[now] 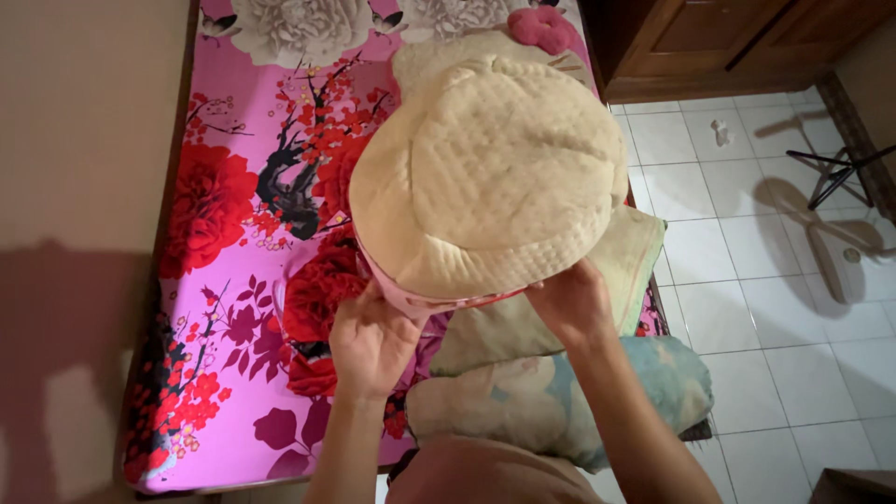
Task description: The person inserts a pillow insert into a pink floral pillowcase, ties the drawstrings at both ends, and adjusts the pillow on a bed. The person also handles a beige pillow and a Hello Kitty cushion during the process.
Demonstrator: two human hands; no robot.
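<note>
L hand (371, 341) raised, R hand (571, 303) raised, grips closed

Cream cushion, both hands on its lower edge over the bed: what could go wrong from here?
1. The left hand and right hand grip only the near rim of the cream cushion; most of it hangs unsupported and may flop or slip.
2. The stack of folded pillows sits at the edge of the bed; a bump could tip it onto the tiled floor.
</note>
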